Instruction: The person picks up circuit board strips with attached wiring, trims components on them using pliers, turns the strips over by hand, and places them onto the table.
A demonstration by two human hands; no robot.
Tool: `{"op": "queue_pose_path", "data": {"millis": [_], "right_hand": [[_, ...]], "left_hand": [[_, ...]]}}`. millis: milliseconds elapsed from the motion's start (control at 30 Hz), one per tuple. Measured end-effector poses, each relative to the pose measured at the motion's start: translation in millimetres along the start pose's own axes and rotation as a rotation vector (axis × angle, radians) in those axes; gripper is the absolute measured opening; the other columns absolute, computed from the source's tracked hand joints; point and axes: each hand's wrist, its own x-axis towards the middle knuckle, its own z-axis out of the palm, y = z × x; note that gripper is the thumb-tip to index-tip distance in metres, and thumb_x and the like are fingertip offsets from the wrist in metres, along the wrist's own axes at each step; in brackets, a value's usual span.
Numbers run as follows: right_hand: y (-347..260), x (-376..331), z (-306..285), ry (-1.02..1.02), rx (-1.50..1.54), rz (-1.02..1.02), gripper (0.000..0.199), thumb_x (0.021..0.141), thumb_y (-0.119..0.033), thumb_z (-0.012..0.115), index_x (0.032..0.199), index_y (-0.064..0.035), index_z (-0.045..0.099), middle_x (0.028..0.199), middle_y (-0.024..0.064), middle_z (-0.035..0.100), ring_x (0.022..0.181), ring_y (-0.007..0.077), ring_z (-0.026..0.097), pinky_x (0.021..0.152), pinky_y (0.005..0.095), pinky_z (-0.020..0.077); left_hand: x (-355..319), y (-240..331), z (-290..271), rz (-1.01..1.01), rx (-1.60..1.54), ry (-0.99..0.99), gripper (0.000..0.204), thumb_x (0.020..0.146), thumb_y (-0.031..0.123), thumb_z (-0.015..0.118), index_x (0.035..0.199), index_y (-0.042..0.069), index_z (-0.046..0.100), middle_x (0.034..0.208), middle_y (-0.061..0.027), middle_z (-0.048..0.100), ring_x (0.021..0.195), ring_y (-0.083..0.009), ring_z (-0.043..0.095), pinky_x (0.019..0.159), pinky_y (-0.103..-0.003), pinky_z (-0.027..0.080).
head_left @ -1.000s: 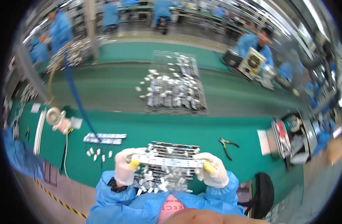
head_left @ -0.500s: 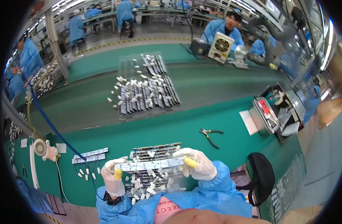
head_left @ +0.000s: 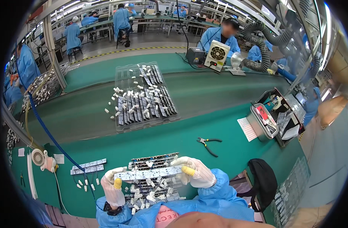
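Observation:
A long white circuit board strip [head_left: 148, 173] is stretched level between my hands, in front of my body. My left hand [head_left: 114, 184], in a white glove with a yellow thumb tip, grips its left end. At the right end, my right hand [head_left: 192, 171], gloved the same way, pinches the strip between thumb and fingers. Beneath and behind the strip lies a stack of similar boards [head_left: 153, 157] in rows, with white connectors [head_left: 151, 196] on short wires heaped at its near side. The strip and my hands hide part of this stack.
Pliers [head_left: 208, 146] lie right of centre on the green mat. Two board strips [head_left: 88, 166] and a small fan [head_left: 43, 159] sit at left. Beyond is a clear tray [head_left: 146, 123] of boards. A tool box [head_left: 265, 119], a black bag [head_left: 263, 182] and an ionizing blower [head_left: 217, 56] stand at right.
The view has shifted slightly, so the whole scene sits lower and further left. My hands keep the same hold on the circuit board strip. The co-worker across the bench has lowered their head.

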Motion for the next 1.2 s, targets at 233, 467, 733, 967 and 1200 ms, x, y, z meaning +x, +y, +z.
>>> {"op": "queue_pose_path", "data": {"millis": [233,467,733,967,1200], "right_hand": [[0,1,0,-0.03,0.032,-0.021,0.036,0.093,-0.021,0.053,0.122,0.0,0.048,0.072,0.0056,0.056,0.058,0.0102,0.05,0.069,0.0299,0.0494],[1,0,3,0.003,-0.022,-0.022,0.041,0.09,-0.027,0.057,0.121,-0.0006,0.049,0.077,0.0053,0.058,0.059,0.0087,0.053,0.053,0.0204,0.0433],[-7,7,9,-0.012,-0.078,0.025,0.032,0.093,-0.018,0.053,0.121,-0.003,0.05,0.08,0.0041,0.057,0.06,0.0094,0.054,0.054,0.0208,0.0432],[-8,-12,21,0.124,-0.285,-0.002,0.043,0.086,-0.032,0.06,0.116,-0.0028,0.053,0.079,0.0055,0.058,0.059,0.0102,0.052,0.052,0.0221,0.0391],[-15,2,22,0.014,-0.049,0.044,0.06,0.078,-0.039,0.07,0.119,-0.0005,0.051,0.086,0.007,0.062,0.062,0.0114,0.058,0.054,0.0226,0.0443]], "left_hand": [[-2,-3,1,-0.011,-0.054,-0.011,0.056,0.086,0.053,0.051,0.103,0.0,0.054,0.091,-0.0146,0.066,0.063,-0.017,0.064,0.054,-0.022,0.047],[2,-8,0,-0.005,-0.063,-0.039,0.058,0.085,0.053,0.053,0.106,0.0,0.054,0.09,-0.0157,0.066,0.061,-0.0168,0.064,0.055,-0.022,0.049],[4,0,-2,-0.027,0.014,-0.016,0.06,0.088,0.051,0.052,0.108,-0.005,0.054,0.089,-0.0173,0.067,0.063,-0.016,0.065,0.055,-0.022,0.049],[2,8,-2,-0.056,-0.029,-0.106,0.059,0.086,0.049,0.056,0.11,-0.005,0.055,0.084,-0.0104,0.065,0.069,-0.0159,0.065,0.061,-0.021,0.045],[-5,10,-4,-0.174,-0.15,-0.043,0.058,0.087,0.046,0.056,0.117,-0.004,0.048,0.09,-0.0132,0.065,0.066,-0.0143,0.063,0.053,-0.021,0.045]]}}
